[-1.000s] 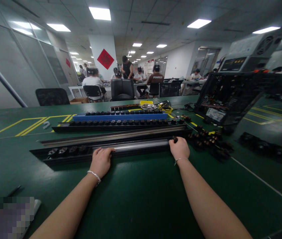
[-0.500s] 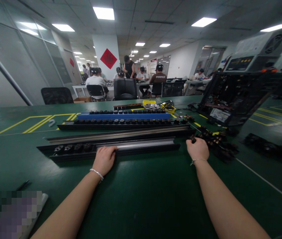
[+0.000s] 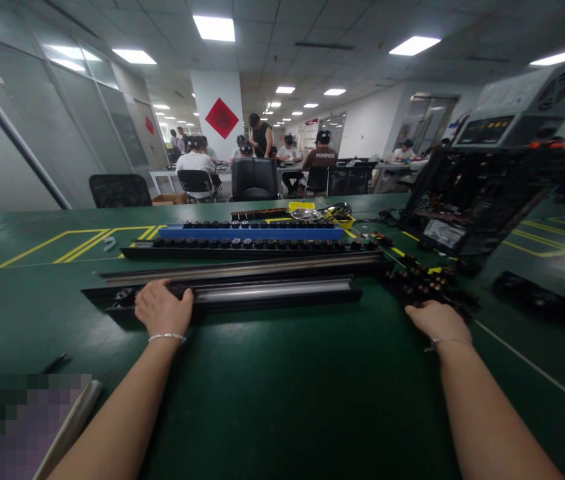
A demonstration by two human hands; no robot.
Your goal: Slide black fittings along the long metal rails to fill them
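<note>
A long black rail [image 3: 282, 300] with a shiny metal channel lies across the green table in front of me. My left hand [image 3: 163, 308] rests on its left part, fingers curled over small black parts seated in it. My right hand [image 3: 437, 321] lies at the near edge of a pile of small black parts [image 3: 420, 280] to the right of the rail; its fingertips are hidden among them, so whether it holds one cannot be made out.
Behind the near rail lie a metal strip [image 3: 242, 268], a black rail full of parts [image 3: 247, 248] and a blue rail [image 3: 250, 233]. An open black machine frame [image 3: 467, 200] stands at right. A grey bar [image 3: 70, 427] lies at lower left. Several people sit at far tables.
My left hand slid left along the rail. My right hand left the rail's right end and moved right and nearer, to the pile of black parts.
</note>
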